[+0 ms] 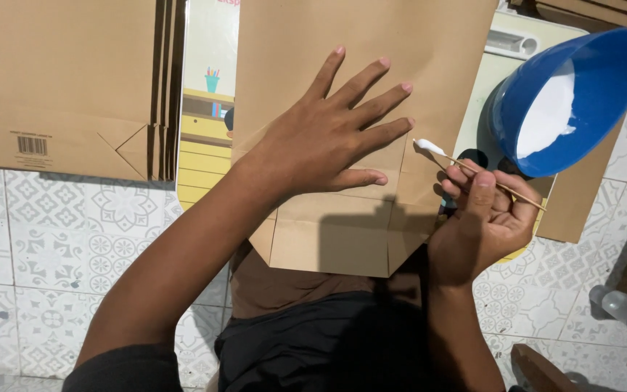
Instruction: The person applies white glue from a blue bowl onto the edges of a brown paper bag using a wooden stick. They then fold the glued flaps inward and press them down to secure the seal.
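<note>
Two hands are working over a brown paper bag lying flat on the patterned tile floor. In the head view, the left hand is pressing down on the bag with fingers spread wide, while the right hand is pinching a thin wooden stick, its white-coated tip touching the bag's right edge. Just beside it, a blue bowl is holding white paste, and a stack of flat bags is lying at the far left.
</note>
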